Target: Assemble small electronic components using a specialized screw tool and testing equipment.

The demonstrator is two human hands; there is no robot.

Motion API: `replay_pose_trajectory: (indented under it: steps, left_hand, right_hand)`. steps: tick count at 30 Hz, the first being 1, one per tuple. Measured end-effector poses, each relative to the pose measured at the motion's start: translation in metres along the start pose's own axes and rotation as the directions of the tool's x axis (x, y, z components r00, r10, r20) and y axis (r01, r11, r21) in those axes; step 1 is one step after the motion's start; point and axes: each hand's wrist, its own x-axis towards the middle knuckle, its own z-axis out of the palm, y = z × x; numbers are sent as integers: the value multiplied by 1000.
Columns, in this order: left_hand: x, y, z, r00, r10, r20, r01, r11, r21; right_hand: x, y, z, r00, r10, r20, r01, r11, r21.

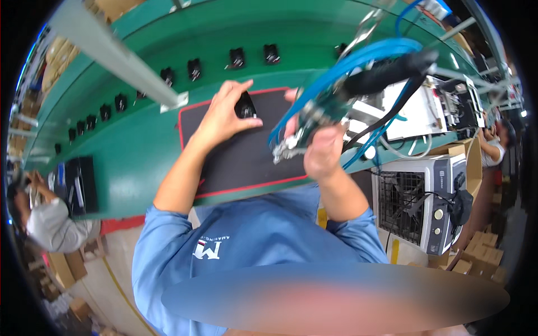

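Observation:
On the dark mat with a red border (230, 165), my left hand (224, 115) has thumb and fingers curled around a small black part (245, 105), steadying it near the mat's far edge. My right hand (324, 151) grips a power screwdriver (322, 112) with a green, partly see-through body, a black upper section and a metal tip end. It is tilted over the mat's right side, its tip end apart from the black part. Motion blurs the tool, and its body hides some of my right fingers. A blue hose (370, 47) loops around it.
Several similar black parts (194, 69) stand in a curved row along the green bench (123, 173). A grey post (120, 59) rises at left. White-and-metal equipment (417, 112) is at right, above an air cooler (420, 201). A black box (81, 185) sits left; other people work at both sides.

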Motion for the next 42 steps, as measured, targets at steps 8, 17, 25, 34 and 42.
replay_pose_trajectory:
  steps: [8, 17, 25, 34, 42]
  left_hand:
    - [-107, 4, 45, 987, -54, -149, 65, 995, 70]
    - [-112, -1, 48, 982, 27, -184, -3, 992, 130]
    - [-110, -3, 52, 987, 22, -162, 5, 987, 161]
    - [-109, -3, 50, 972, 80, -223, -52, 990, 130]
    - [-110, -1, 49, 978, 55, -201, -29, 991, 132]
  right_hand:
    - [38, 6, 75, 997, -71, 7, 69, 982, 174]
    - [21, 9, 86, 985, -175, -8, 174, 983, -55]
    - [41, -8, 85, 973, -229, -35, 231, 967, 109]
    - [52, -48, 96, 949, -310, -57, 315, 943, 105]
    - [30, -10, 111, 954, -243, -174, 273, 946, 175]
